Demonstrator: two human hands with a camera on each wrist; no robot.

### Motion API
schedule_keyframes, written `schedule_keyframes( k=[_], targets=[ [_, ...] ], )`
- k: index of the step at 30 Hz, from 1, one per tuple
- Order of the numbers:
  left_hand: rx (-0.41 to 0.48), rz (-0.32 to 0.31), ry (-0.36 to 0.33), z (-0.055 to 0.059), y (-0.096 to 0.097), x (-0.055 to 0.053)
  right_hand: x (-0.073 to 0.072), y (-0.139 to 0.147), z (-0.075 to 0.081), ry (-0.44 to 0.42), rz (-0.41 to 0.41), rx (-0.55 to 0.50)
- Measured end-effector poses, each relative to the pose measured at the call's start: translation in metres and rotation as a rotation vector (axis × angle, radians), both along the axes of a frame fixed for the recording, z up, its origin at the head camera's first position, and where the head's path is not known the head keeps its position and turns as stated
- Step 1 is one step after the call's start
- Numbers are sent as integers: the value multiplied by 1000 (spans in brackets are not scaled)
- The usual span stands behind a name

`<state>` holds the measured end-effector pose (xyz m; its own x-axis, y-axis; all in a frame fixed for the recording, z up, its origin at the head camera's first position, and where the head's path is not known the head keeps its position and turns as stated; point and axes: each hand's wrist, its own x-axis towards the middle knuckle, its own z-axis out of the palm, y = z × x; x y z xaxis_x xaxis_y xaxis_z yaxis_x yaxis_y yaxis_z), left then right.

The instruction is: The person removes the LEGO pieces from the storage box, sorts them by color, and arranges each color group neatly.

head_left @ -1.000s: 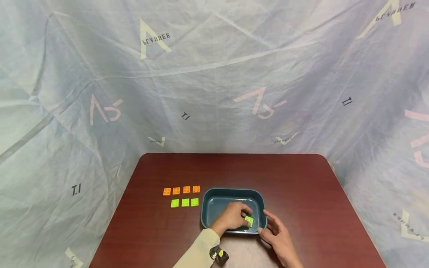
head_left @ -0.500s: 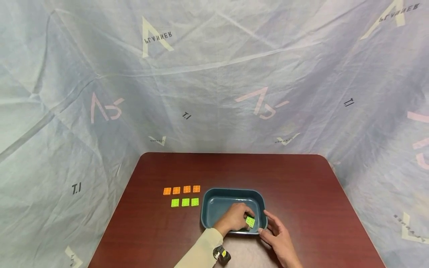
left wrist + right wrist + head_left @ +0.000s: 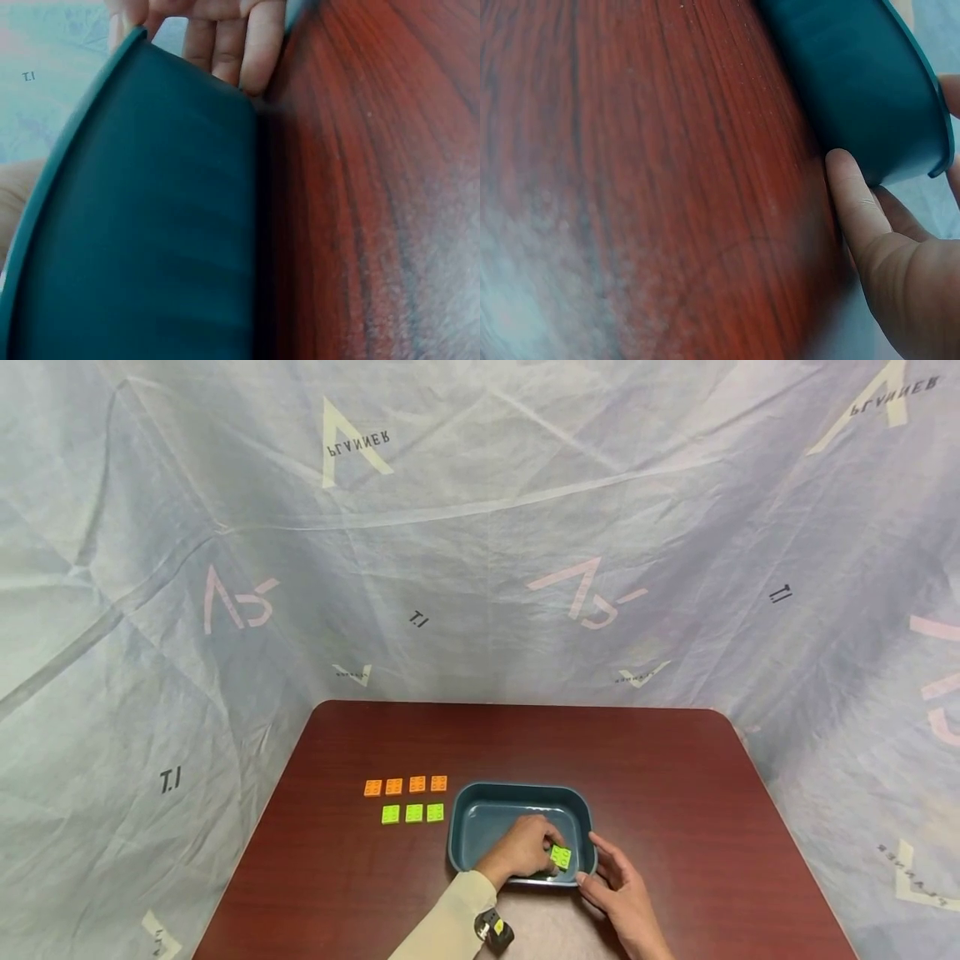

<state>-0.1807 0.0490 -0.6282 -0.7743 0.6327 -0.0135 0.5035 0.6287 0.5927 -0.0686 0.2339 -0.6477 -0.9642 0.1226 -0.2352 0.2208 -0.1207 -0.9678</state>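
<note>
In the head view, my left hand (image 3: 525,847) reaches over the front rim into a dark teal rectangular tray (image 3: 517,791). It pinches a lime-green toy building brick (image 3: 560,857), studs up, low in the tray's right end. My right hand (image 3: 622,889) holds the tray's front right corner, thumb at the front and fingers along the right wall. In the right wrist view, a digit of the right hand (image 3: 900,255) presses against the outside of the tray (image 3: 855,82). From the left wrist, the tray's outer wall (image 3: 150,210) fills much of the view, with right-hand fingers (image 3: 229,45) at its far end.
Left of the tray, a row of several orange bricks (image 3: 417,784) lies on the reddish-brown table (image 3: 645,760). In front of them are three lime-green bricks (image 3: 414,812). Grey printed cloth (image 3: 480,593) hangs behind the table and at both sides.
My left hand and the green brick have shifted slightly to the right within the tray, and the brick has turned a little. The right hand stays at the tray's corner.
</note>
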Motion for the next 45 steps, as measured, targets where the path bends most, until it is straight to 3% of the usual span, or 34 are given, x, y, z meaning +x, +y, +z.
schedule_keyframes(
  k=[11,22,36,45],
  targets=[
    [192,96,-174,3,-7,-1,0,-3,0,18,8,-7],
    [269,123,-239,17,-22,-6,-1,-1,1,45,1,-8],
    [329,156,-298,26,-39,1,1,-4,1,15,6,13],
    [368,150,-268,41,-48,3,-2,-2,-2,-1,-6,28]
  ],
)
